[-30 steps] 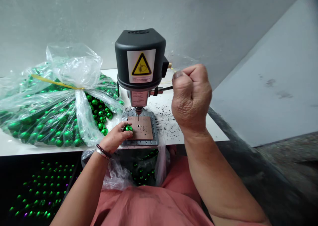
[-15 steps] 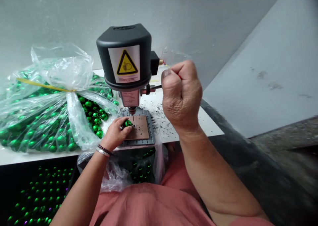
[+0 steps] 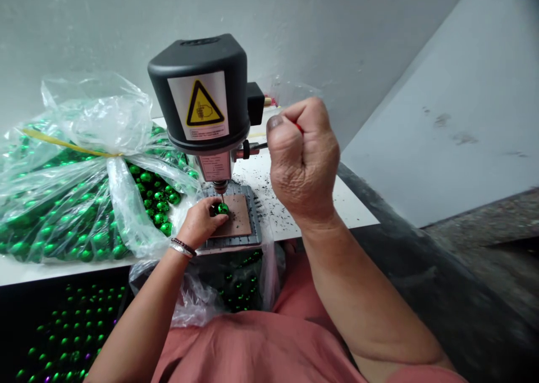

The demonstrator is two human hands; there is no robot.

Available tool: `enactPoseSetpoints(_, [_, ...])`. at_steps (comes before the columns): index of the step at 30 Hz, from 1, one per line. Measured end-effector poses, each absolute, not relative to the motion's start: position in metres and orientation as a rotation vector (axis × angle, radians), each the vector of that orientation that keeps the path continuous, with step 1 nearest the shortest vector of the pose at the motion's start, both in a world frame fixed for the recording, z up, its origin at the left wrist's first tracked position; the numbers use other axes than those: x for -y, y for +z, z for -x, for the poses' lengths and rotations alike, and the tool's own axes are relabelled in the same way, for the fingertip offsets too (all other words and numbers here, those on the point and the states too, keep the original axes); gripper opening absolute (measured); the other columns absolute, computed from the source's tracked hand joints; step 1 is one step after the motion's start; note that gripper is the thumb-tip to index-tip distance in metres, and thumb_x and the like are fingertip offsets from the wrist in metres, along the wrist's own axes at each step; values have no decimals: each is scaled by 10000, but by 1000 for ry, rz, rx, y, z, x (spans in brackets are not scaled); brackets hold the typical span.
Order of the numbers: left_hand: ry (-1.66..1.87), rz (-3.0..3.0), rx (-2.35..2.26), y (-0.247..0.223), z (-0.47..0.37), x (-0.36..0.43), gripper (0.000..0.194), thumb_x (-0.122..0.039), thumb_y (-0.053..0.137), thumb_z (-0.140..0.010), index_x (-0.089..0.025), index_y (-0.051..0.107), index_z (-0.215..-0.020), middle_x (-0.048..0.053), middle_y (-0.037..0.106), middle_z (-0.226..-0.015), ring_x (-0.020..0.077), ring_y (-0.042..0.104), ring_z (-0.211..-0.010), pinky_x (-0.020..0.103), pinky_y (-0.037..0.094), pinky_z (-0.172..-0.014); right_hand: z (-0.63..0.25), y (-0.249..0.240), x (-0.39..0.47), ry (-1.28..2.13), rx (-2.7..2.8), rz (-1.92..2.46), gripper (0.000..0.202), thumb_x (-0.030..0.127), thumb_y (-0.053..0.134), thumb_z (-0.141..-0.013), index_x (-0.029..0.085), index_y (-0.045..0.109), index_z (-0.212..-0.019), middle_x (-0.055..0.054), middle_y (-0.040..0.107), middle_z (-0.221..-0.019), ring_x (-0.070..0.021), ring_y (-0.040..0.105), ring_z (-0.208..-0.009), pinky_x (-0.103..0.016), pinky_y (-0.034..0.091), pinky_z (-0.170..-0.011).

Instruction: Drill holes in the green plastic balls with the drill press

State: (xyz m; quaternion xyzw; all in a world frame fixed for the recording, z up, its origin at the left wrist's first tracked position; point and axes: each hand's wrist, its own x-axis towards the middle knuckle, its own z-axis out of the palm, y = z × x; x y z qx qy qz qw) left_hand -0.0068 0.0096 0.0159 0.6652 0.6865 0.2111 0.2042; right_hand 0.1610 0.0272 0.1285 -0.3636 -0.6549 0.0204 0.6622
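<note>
In the head view a small bench drill press (image 3: 197, 91) stands with its thin drill bit (image 3: 223, 198) pointing down. My left hand (image 3: 204, 221) pinches a shiny green ball (image 3: 223, 208) between thumb and fingers, directly below the bit. Whether the tip touches the ball, I cannot tell. Beneath it lies a brown board (image 3: 238, 217) on the grey slotted base (image 3: 255, 226) of the press. My right hand (image 3: 305, 161) is closed in a fist around the feed lever (image 3: 261, 146), raised at the machine's right side; a bit of red shows between the fingers.
A large clear plastic bag (image 3: 84, 203) of green balls, tied with a yellow strap (image 3: 69, 143), fills the table's left. Dark shavings are scattered on the white tabletop (image 3: 337, 203). Below, more green balls show in a dark tray (image 3: 76, 327) and in a bag (image 3: 240, 282) before my lap.
My left hand has shifted the green ball slightly right, from beside the drill bit to under it. The right hand stays on the lever. The whole view has moved a little.
</note>
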Motion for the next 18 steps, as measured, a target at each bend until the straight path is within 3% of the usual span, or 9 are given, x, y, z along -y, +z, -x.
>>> enactPoseSetpoints(11, [653,-1772,-1840,9,10,-10,483,-363,606,-700,-178,578,-1145,54,652,-1080,197,593,-968,289,440,-849,-161,133,-26,91,1489,885,186,285,378,-844,194,373,-682,54,325,-587,-40,344,-531,-181,311,-555])
enactPoseSetpoints(18, [649,-1704,-1885,15,9,-12,410,-367,626,-676,-164,613,-1033,43,688,-932,188,619,-851,274,465,-739,-159,164,-57,175,1515,1059,260,314,383,-794,189,271,-596,50,274,-559,-64,228,-550,-223,223,-542])
